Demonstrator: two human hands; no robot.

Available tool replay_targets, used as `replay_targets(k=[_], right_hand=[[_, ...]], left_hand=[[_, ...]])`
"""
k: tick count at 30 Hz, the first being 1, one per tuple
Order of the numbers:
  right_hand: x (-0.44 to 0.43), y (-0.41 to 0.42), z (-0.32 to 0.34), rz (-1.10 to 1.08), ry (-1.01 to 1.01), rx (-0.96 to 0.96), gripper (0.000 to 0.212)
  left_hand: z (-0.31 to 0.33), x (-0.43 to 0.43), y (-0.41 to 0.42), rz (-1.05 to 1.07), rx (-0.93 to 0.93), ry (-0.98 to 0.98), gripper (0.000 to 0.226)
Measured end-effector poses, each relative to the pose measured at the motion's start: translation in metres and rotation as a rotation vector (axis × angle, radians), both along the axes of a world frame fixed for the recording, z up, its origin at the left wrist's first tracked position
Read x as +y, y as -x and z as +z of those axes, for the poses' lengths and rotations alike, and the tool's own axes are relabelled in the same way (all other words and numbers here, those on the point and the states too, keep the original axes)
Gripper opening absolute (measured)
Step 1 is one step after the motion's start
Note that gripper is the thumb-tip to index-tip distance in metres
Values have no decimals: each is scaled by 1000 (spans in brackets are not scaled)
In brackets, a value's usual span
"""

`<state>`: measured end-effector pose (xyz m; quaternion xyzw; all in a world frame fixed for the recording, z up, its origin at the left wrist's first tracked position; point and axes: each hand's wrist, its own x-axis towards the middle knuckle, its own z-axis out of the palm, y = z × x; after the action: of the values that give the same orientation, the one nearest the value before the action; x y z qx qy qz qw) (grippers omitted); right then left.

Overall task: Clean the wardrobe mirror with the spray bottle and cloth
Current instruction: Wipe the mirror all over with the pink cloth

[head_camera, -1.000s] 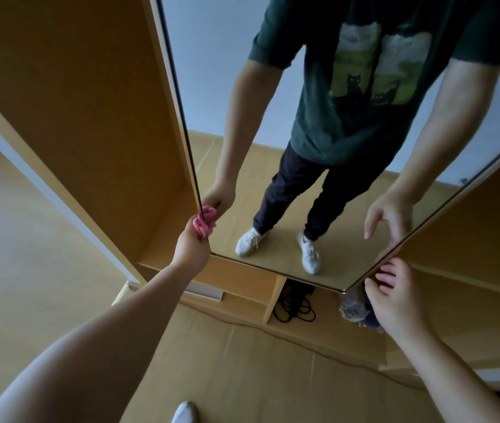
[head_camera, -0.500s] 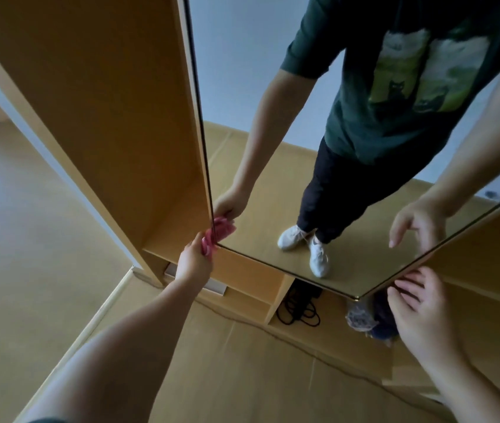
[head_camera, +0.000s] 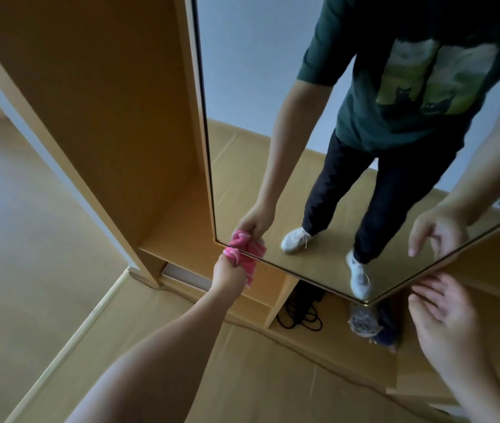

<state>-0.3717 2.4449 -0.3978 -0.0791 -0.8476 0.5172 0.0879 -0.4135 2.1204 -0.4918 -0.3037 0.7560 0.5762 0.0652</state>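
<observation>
Grip of left hand: the left hand (head_camera: 227, 274) is closing tightly around a pink cloth (head_camera: 247, 264), with the fingers curled over the bunched top of it.
Cloth: it is sitting at the centre of the frame, a little to the left, and is pressing against the lower left corner of the mirror (head_camera: 273, 117); a loose part is hanging down just beside the hand, and its pink reflection is showing in the glass directly above.
Grip of right hand: the right hand (head_camera: 444, 315) is holding nothing; the fingers are spread wide and are reaching toward the lower right edge of the mirror, very near it, but I cannot tell if they are touching the frame.
Mirror: it is filling the upper right of the frame, standing on a wardrobe door with a thin dark and gold border; it is reflecting the person in a dark green T-shirt, dark trousers and white shoes.
Wardrobe: the wooden side panel (head_camera: 105, 102) is rising in the upper left of the frame, just beside the left edge of the mirror.
Under the mirror: an open low compartment is showing at the lower centre, and a black cable (head_camera: 300, 315) is lying coiled inside; to the right of it a bundle of crumpled things (head_camera: 367, 322) is lying, too blurred to name.
Floor: the light brown floor (head_camera: 29, 254) is covering the left and the bottom of the frame.
Spray bottle: I am not seeing it anywhere in the view.
</observation>
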Motion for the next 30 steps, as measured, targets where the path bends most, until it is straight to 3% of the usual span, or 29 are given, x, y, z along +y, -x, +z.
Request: replay_targets(k=[6,14,18,23,30], right_hand=[[8,2,4,115,-55,-17,43],[9,10,8,157,-87,50,28],[10,14,10,136,-190,100,29],[9,15,19,152,-241,114,16],[9,16,20,188,-294,150,21]], left_hand=[[11,23,-5,57,45,-54,18],[7,52,-4,194,24,-229,59],[3,66,-5,243,57,-253,55],[2,87,-11,212,77,-204,52],[3,114,-18,167,142,-160,52]])
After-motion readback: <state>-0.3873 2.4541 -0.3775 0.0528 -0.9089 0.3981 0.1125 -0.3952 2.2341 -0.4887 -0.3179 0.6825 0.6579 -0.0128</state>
